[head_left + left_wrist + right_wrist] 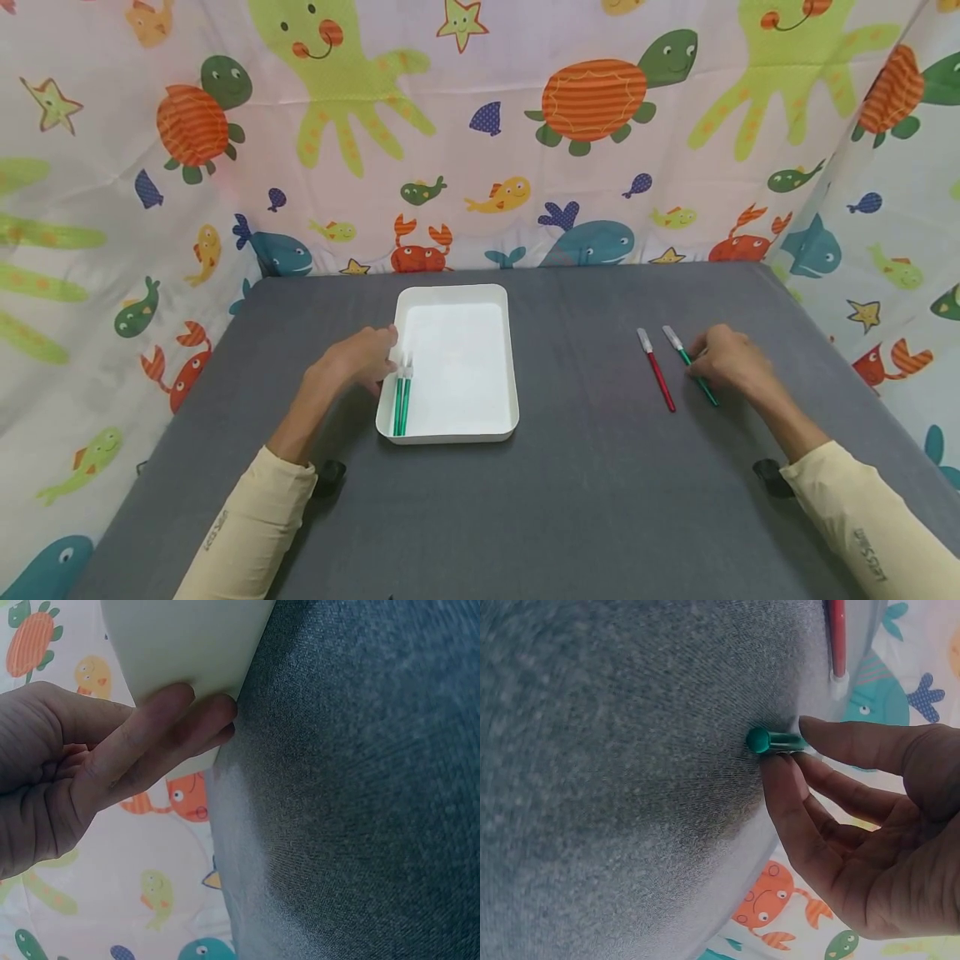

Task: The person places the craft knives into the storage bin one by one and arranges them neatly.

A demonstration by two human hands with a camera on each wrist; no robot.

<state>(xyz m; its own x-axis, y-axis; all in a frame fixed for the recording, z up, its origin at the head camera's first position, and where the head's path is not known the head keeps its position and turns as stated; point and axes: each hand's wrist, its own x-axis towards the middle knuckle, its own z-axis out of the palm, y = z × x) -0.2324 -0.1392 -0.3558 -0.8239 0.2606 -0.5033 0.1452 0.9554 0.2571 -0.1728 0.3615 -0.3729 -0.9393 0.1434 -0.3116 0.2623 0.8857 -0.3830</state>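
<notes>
Green pen (706,390) sits toward the right edge of the tabletop (585,492); whether it is lifted at all, I cannot tell. Closest are the left sleeve (251,525) and right sleeve (873,525), both forearms reaching forward and slanting inward. Beyond them, the right hand (729,360) is back-up, fingers pointing left, its grip pinching the green pen between thumb and index finger. Just left of it lies a red pen (661,380), cap toward the far edge. Left of the tabletop's middle, the left hand (362,357) has its grip on the left wall of a white tray (465,367), fingers against the outside. Two green pens (406,404) lie inside along that wall. Behind the far edge hangs a sea-animal cloth (495,79).
</notes>
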